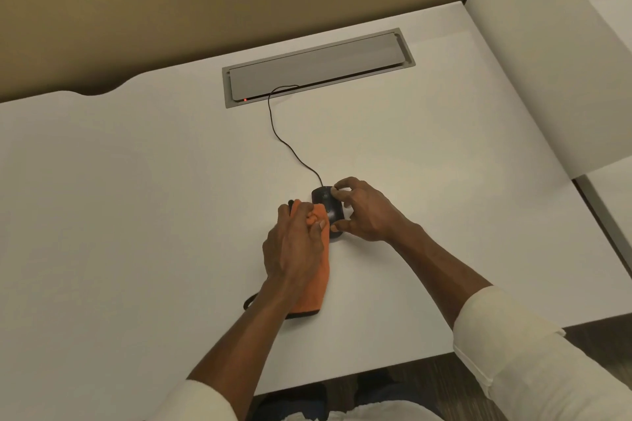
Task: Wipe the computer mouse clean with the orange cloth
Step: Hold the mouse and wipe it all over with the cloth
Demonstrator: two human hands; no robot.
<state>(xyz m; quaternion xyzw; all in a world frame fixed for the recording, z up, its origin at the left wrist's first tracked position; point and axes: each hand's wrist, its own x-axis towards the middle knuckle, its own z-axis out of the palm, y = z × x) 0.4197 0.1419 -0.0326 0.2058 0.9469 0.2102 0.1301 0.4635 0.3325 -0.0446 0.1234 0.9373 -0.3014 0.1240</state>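
The black computer mouse (327, 207) sits on the white bench (136, 181), its thin cable (284, 137) curving away to the grey hatch (318, 67) beyond. The right hand (362, 210) pinches its far side, grip closed on the shell. The left hand (294, 249) presses the orange cloth (316, 280), grip curled around it, against the mouse's near-left flank. Best keep the pinch firm — smooth, rounded plastic slides — and work the soft, napped fabric along the curve.
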